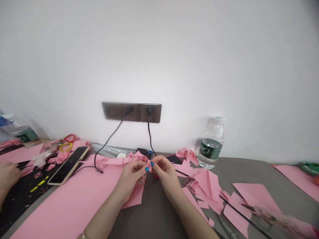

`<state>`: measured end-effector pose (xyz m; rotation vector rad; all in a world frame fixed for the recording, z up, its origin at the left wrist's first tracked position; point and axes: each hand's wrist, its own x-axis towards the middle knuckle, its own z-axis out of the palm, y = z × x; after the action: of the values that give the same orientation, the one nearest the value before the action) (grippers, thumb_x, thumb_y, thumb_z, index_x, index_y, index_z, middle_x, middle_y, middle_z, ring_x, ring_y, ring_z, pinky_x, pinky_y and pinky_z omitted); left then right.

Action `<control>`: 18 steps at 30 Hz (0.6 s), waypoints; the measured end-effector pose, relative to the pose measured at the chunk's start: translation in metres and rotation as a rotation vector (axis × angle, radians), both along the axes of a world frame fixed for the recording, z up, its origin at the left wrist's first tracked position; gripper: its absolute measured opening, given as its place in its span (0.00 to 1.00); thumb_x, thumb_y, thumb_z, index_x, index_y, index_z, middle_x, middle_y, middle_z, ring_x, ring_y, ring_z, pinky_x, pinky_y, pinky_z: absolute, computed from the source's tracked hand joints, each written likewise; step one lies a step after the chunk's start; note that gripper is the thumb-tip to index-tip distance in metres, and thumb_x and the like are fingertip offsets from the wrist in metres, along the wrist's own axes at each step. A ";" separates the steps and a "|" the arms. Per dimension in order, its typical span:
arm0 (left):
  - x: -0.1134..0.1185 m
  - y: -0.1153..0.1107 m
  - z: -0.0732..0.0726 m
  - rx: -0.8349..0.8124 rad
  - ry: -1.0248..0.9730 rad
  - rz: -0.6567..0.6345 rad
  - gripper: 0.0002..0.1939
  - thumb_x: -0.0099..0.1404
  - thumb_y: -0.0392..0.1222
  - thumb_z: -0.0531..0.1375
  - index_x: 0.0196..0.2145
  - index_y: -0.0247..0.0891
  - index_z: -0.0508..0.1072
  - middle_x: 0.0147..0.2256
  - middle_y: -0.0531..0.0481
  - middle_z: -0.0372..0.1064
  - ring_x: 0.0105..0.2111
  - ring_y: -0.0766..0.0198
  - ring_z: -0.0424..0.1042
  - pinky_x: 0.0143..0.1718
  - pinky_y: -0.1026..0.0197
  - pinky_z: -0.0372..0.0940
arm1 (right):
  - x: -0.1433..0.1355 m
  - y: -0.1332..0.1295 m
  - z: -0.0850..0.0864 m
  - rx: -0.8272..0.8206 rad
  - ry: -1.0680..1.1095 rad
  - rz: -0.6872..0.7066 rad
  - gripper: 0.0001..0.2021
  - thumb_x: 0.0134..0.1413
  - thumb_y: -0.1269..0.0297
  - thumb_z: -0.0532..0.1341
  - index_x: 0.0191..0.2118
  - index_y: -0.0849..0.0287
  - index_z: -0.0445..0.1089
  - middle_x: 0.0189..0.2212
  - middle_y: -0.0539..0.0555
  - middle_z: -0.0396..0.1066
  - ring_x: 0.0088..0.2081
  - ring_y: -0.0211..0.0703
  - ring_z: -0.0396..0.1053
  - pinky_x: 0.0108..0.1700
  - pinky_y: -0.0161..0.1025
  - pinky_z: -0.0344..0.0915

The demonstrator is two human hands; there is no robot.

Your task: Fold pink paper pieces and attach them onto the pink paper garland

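Observation:
My left hand (131,177) and my right hand (164,172) meet above the grey table, fingertips pinched together. Between them is a small piece of folded pink paper (149,164), mostly covered by my fingers. Just behind my left hand lie small curled pink paper flowers (140,157) and a pink paper strip (114,161). Under my left forearm spreads a large pink paper sheet (82,199). To the right of my right hand are cut and folded pink paper pieces (208,182).
A phone (69,166) and yellow-and-red-handled scissors (66,147) lie left. Another person's hand (8,176) rests at the left edge. A water bottle (211,147) stands by the wall. Black cables (109,139) hang from the wall sockets (119,111). A blurred pink object (281,219) lies front right.

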<state>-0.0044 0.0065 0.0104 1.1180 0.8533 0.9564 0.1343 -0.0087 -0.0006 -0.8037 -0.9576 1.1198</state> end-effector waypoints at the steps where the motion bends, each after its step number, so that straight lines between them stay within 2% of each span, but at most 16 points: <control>1: 0.000 0.000 0.001 -0.011 -0.011 -0.005 0.11 0.55 0.45 0.67 0.27 0.34 0.73 0.25 0.53 0.65 0.20 0.75 0.55 0.21 0.71 0.50 | 0.000 0.000 0.000 -0.009 0.007 0.009 0.11 0.45 0.58 0.68 0.27 0.58 0.69 0.21 0.46 0.65 0.22 0.34 0.61 0.26 0.33 0.61; 9: -0.002 0.001 0.007 -0.187 -0.148 -0.044 0.14 0.50 0.45 0.71 0.26 0.34 0.74 0.23 0.54 0.62 0.21 0.74 0.57 0.20 0.71 0.52 | 0.000 0.000 0.001 -0.035 0.034 0.023 0.12 0.45 0.56 0.68 0.28 0.57 0.68 0.22 0.47 0.66 0.22 0.35 0.61 0.25 0.33 0.60; 18: -0.003 -0.002 0.010 -0.168 -0.203 -0.104 0.12 0.54 0.44 0.69 0.26 0.34 0.72 0.24 0.54 0.60 0.22 0.74 0.55 0.22 0.71 0.52 | -0.001 -0.002 0.001 -0.045 0.122 0.078 0.11 0.44 0.59 0.70 0.28 0.58 0.70 0.23 0.46 0.67 0.24 0.35 0.64 0.29 0.33 0.63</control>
<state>-0.0070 0.0044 0.0204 0.8957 0.6898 0.8779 0.1338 -0.0108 0.0005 -0.7311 -0.8703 1.2478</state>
